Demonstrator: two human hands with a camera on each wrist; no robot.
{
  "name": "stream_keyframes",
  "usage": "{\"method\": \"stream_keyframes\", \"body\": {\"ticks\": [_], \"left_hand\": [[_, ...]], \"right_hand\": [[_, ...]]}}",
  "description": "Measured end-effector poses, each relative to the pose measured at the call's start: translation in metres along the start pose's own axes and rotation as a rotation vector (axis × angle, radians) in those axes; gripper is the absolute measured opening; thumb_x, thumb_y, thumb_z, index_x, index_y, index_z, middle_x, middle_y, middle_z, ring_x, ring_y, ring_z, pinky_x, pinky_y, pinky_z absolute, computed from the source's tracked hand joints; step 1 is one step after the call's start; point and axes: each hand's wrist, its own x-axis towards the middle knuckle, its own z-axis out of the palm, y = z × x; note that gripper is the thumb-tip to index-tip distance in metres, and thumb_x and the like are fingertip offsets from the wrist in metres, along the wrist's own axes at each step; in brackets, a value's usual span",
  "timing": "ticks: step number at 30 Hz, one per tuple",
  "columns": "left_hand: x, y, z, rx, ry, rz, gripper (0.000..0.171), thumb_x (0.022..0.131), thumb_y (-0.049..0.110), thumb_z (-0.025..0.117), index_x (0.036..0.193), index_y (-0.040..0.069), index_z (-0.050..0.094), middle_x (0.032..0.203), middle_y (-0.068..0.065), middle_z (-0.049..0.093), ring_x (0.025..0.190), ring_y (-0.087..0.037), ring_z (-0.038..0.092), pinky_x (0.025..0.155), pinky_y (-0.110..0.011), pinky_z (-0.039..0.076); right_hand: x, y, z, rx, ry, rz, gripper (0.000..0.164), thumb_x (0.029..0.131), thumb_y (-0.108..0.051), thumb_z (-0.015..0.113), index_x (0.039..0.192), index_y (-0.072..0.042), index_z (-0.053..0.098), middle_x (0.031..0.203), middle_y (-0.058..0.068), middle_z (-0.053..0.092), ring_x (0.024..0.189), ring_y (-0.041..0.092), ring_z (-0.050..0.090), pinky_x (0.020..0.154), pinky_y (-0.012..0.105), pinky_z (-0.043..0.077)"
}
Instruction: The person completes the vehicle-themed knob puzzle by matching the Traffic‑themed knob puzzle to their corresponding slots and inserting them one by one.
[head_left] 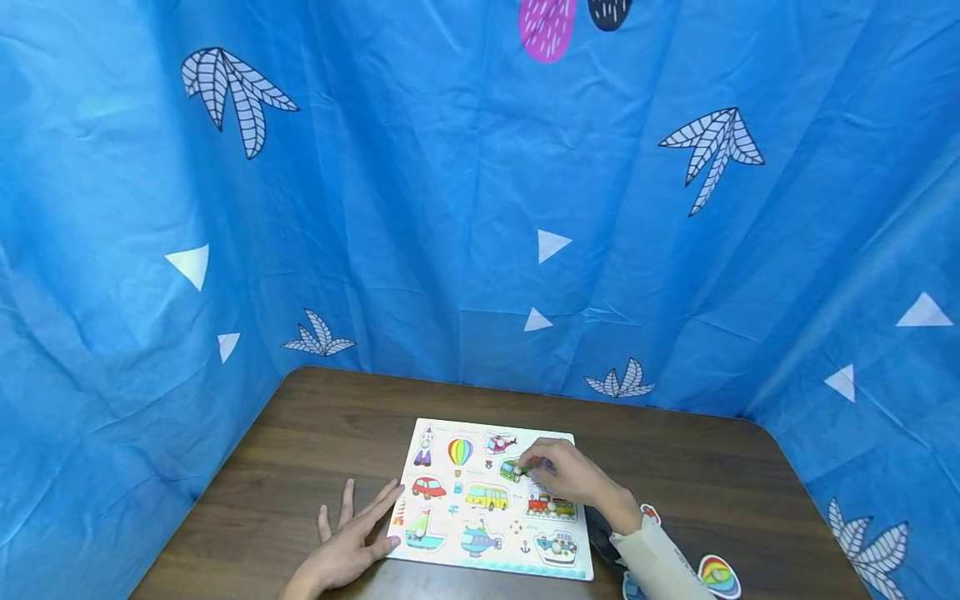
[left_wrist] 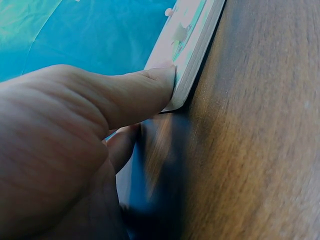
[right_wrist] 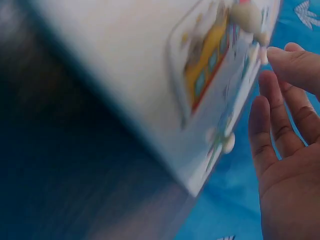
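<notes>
A white wooden knob puzzle board (head_left: pixel 517 523) with vehicle pictures lies on the table. My left hand (head_left: pixel 347 542) is at its left edge, fingers spread. In the left wrist view the thumb (left_wrist: pixel 150 87) presses on the board's corner. Over the upper right part of the board is my right hand (head_left: pixel 566 473), its thumb and index fingertips pinching at the green car piece (head_left: pixel 510 470). From the right wrist, the right hand (right_wrist: pixel 290 120) shows its thumb tip right at a small knob (right_wrist: pixel 264 55), the other fingers loosely bent. A train piece (head_left: pixel 540 502) sits just below this hand.
A rainbow-coloured piece (head_left: pixel 718 577) lies on the table (head_left: pixel 780 517) at the right, beside the sleeve (head_left: pixel 660 558). A red-edged piece (head_left: pixel 650 512) and a blue piece (head_left: pixel 632 588) show partly behind the forearm. Blue curtain (head_left: pixel 480 208) surrounds the table's back and sides.
</notes>
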Motion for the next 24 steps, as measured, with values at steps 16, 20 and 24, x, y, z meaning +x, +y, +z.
{"method": "stream_keyframes", "body": {"ticks": [16, 20, 24], "left_hand": [[-0.001, 0.000, 0.000, -0.010, 0.004, 0.008, 0.071, 0.094, 0.035, 0.067, 0.156, 0.022, 0.037, 0.165, -0.008, 0.026, 0.146, -0.053, -0.027, 0.097, -0.075, -0.030], [-0.001, 0.000, 0.001, -0.012, -0.003, 0.008, 0.072, 0.094, 0.037, 0.067, 0.157, 0.022, 0.036, 0.166, -0.008, 0.025, 0.145, -0.052, -0.028, 0.097, -0.075, -0.030], [-0.001, 0.000, 0.002, -0.007, 0.007, 0.009, 0.071, 0.094, 0.037, 0.067, 0.157, 0.022, 0.036, 0.166, -0.008, 0.025, 0.145, -0.053, -0.027, 0.097, -0.075, -0.030]], "right_hand": [[-0.071, 0.035, -0.047, 0.009, 0.071, 0.062, 0.018, 0.093, -0.002, 0.067, 0.105, -0.014, 0.074, 0.099, -0.001, 0.070, 0.082, 0.000, 0.059, 0.069, 0.023, 0.052], [-0.089, 0.042, -0.056, 0.022, 0.052, 0.069, 0.015, 0.094, -0.005, 0.067, 0.105, -0.015, 0.073, 0.098, -0.001, 0.070, 0.083, 0.000, 0.060, 0.066, 0.023, 0.052], [-0.105, 0.049, -0.061, 0.045, 0.041, 0.041, 0.014, 0.094, -0.005, 0.067, 0.105, -0.013, 0.073, 0.097, 0.002, 0.070, 0.081, 0.001, 0.061, 0.062, 0.024, 0.050]]}}
